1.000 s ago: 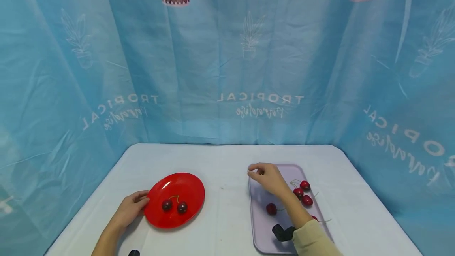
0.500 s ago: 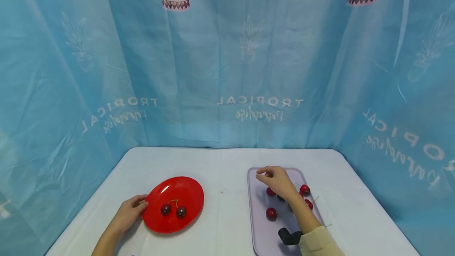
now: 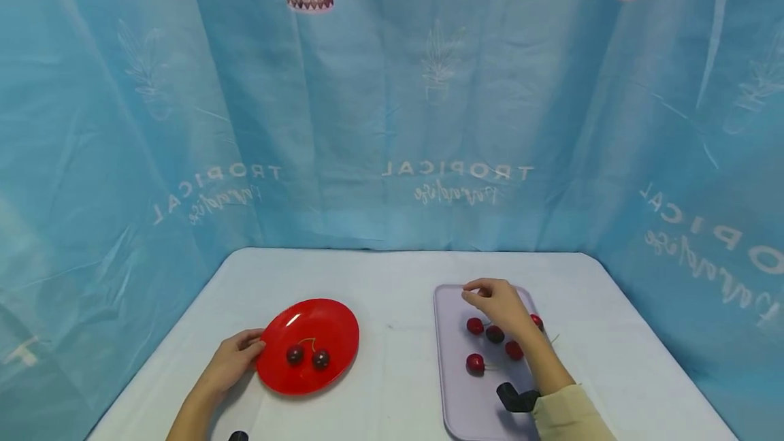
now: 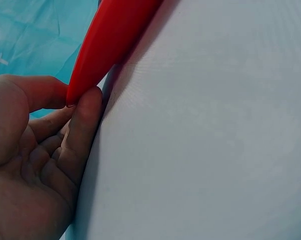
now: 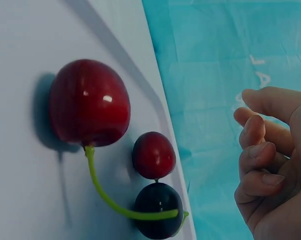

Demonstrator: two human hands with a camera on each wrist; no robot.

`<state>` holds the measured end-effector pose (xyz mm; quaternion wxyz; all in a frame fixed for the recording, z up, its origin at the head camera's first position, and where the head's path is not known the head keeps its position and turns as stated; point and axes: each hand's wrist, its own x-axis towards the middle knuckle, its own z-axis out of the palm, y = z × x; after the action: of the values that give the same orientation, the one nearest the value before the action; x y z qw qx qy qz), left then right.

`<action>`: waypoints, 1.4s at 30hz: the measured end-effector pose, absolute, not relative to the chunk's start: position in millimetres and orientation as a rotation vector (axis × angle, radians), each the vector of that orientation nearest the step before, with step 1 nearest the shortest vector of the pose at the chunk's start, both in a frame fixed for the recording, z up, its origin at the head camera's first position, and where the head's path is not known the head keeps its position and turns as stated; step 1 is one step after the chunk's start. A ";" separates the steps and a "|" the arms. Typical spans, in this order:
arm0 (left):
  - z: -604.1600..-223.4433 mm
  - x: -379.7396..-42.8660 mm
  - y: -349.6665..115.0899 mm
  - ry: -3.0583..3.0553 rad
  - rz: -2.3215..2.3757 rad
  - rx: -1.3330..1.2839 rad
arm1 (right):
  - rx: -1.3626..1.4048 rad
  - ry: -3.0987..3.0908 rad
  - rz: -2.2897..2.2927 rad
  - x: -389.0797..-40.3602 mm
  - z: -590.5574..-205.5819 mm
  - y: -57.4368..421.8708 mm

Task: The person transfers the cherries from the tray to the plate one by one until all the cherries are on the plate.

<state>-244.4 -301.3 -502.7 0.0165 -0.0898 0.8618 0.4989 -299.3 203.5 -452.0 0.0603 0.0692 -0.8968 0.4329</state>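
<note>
A red plate lies on the white table with two dark cherries joined by a stem. My left hand is at its left edge; in the left wrist view the thumb and a finger of the left hand pinch the plate's rim. A lavender tray at the right holds several cherries. My right hand hovers over the tray's far end, fingers loosely curled and holding nothing. In the right wrist view, a big red cherry, a small red one and a dark one lie beside the fingers.
A blue printed curtain closes off the back and both sides of the table. A black strap sits at my right wrist above the tray's near end.
My right hand has drifted right and slightly away over the tray's far end, uncovering cherries beneath it. The left hand has stayed at the plate's edge.
</note>
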 end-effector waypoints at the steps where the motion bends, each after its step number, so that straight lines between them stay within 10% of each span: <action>1: -502.2 -244.6 -301.8 2.679 1.554 -0.272 | 0.211 -2.718 1.307 -299.8 -451.6 203.8; 42: -500.3 -241.8 -302.9 2.709 1.557 -0.215 | 0.075 -2.902 1.103 -297.0 -461.2 245.2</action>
<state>-241.8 -302.9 -500.3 0.0048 -0.0687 0.8650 0.4970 -297.0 245.2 -461.2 0.0178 0.0240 -0.9343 0.3551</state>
